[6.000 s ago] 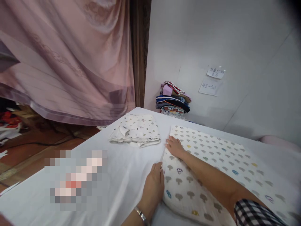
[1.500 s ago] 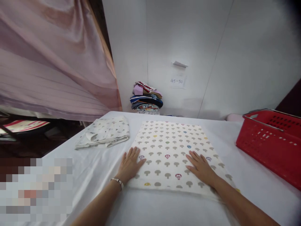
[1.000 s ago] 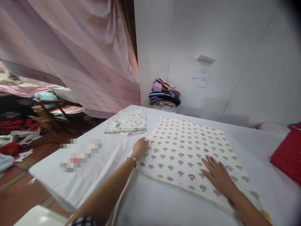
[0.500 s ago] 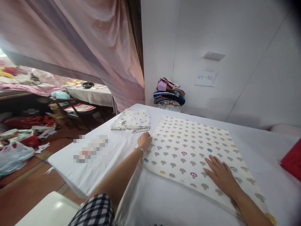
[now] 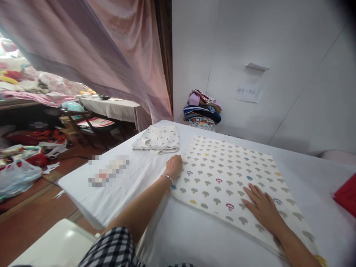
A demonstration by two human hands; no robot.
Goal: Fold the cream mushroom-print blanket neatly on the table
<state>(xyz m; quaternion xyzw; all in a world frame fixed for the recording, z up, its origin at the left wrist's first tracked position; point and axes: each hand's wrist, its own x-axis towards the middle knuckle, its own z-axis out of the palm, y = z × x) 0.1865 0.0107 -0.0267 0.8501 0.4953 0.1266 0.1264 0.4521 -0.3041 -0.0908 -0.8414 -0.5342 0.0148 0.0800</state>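
Observation:
A white cloth (image 5: 214, 174) printed with grey and coloured mushrooms is spread flat on the white-covered table. My left hand (image 5: 174, 166), with a bracelet at the wrist, is closed at the cloth's left edge; its fingertips are partly hidden. On the right part of the same cloth my right hand (image 5: 261, 205) lies palm down with fingers spread. Beyond my left hand sits a folded white cloth (image 5: 158, 139) with a small dark print.
A pile of folded fabrics (image 5: 202, 111) stands by the wall behind the table. A red object (image 5: 346, 196) is at the right edge. At the left lies a blurred-out item (image 5: 108, 172). A pale stool (image 5: 52, 244) stands below the table's left side, and a pink curtain (image 5: 116, 55) hangs behind.
The camera view has shifted slightly. My left hand stays at the cloth's left edge and my right hand stays flat on the cloth; the cloth looks almost unchanged.

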